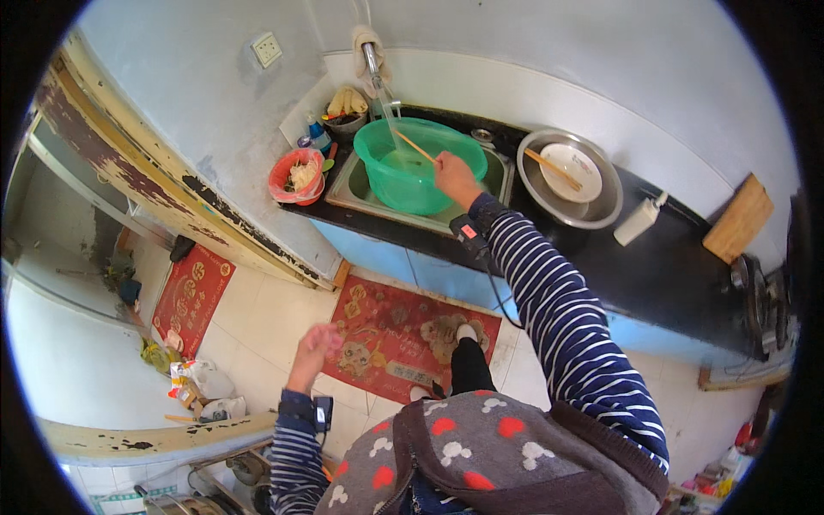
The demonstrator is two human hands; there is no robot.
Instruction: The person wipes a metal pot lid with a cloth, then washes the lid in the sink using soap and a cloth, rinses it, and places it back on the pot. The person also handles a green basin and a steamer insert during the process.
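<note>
My right hand (457,179) grips wooden chopsticks (415,147) over the near right side of a green plastic basin (412,196). How many sticks it holds is hard to tell. The basin rests in a stainless steel sink (344,185). Water runs into it from the faucet (370,58), close to the chopstick tips. Low on the left, away from the counter, my left hand (313,354) hangs above the floor. Its fingers are loosely bent and slightly apart, with nothing visible in them.
Right of the sink, a steel basin (605,209) holds a white bowl (589,168) with chopsticks across it. Farther right are a white pump bottle (637,221) and a wooden cutting board (740,217). A red lined container (278,180) stands left. A red mat (386,309) lies underfoot.
</note>
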